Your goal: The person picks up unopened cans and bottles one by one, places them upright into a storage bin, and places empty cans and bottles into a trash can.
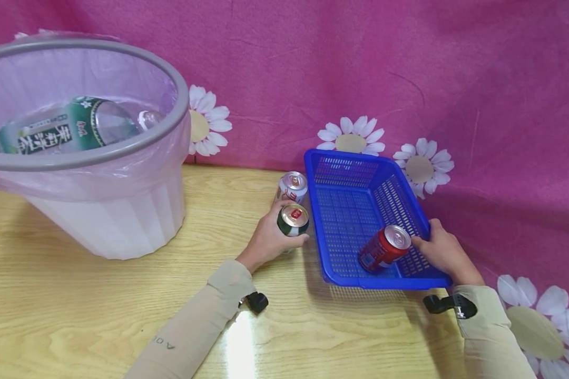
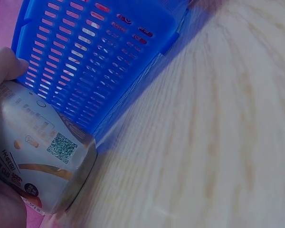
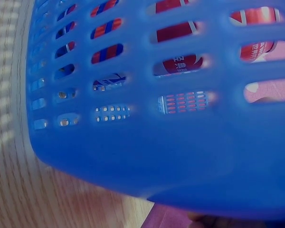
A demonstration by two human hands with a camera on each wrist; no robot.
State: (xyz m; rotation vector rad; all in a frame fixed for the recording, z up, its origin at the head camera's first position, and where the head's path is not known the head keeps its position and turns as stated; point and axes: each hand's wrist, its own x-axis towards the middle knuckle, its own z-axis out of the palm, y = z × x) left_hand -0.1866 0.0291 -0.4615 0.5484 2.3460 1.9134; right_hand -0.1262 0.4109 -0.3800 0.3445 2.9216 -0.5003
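Observation:
My left hand [image 1: 271, 238] grips a drink can [image 1: 294, 227] with a gold top and a dark green upper band, fingers and thumb around its sides. In the left wrist view, the pale lower body of this can [image 2: 42, 128] shows a QR code, close beside the basket wall. Just behind it is a silver-white can [image 1: 290, 185] with red lettering. My right hand [image 1: 448, 253] holds the right rim of a blue plastic basket [image 1: 315, 221]. Inside the basket leans a red can [image 1: 381, 251], also visible through the slots in the right wrist view.
At the left stands a white bin [image 1: 118, 221] with a grey rim and a thin pinkish liner. A green-labelled plastic bottle [image 1: 52, 131] lies in it. A magenta cloth [image 1: 265, 79] with white flowers hangs behind the wooden table [image 1: 213, 210].

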